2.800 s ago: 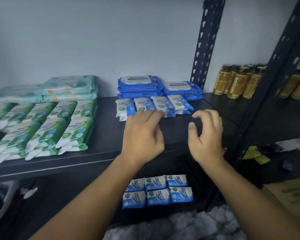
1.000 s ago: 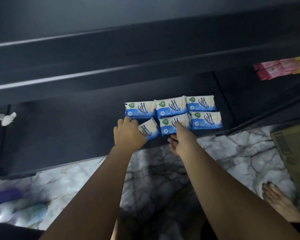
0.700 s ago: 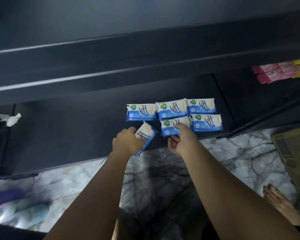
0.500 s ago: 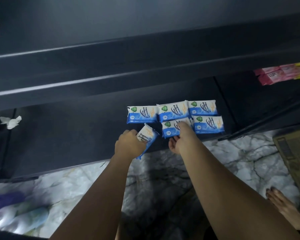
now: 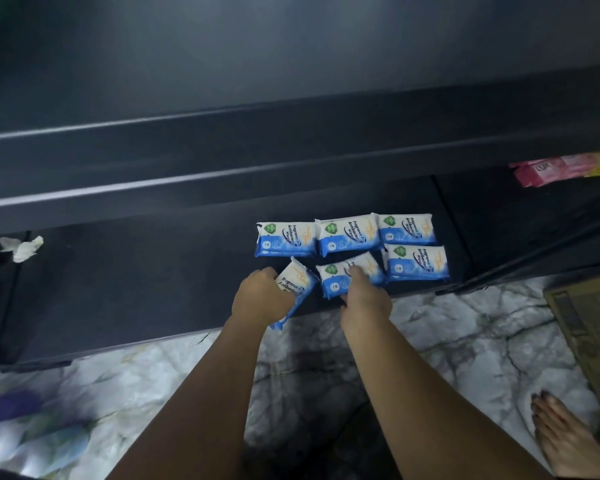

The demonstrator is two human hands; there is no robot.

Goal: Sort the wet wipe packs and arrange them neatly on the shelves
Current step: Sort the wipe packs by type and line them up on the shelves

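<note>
Several small blue-and-white wet wipe packs lie on the black bottom shelf (image 5: 136, 292). Three form a back row (image 5: 347, 233), and one more pack (image 5: 417, 263) lies at the front right. My left hand (image 5: 262, 297) grips a tilted pack (image 5: 297, 284) at the shelf's front edge, its lower end hanging past the edge. My right hand (image 5: 364, 296) pinches the front middle pack (image 5: 336, 278), thumb below and fingers on top, and that pack sits skewed.
Black upper shelf edges (image 5: 222, 147) overhang the bottom shelf. A crumpled white tissue (image 5: 23, 247) lies at the far left. Pink and yellow packs (image 5: 565, 169) sit on the neighbouring rack to the right. Below are marble floor, a cardboard box (image 5: 593, 327) and my bare foot (image 5: 561, 434).
I have looked down from the upper shelf to the bottom one. My left hand has picked the front left pack out of its row and turned it; my right hand took hold of the front middle pack.
</note>
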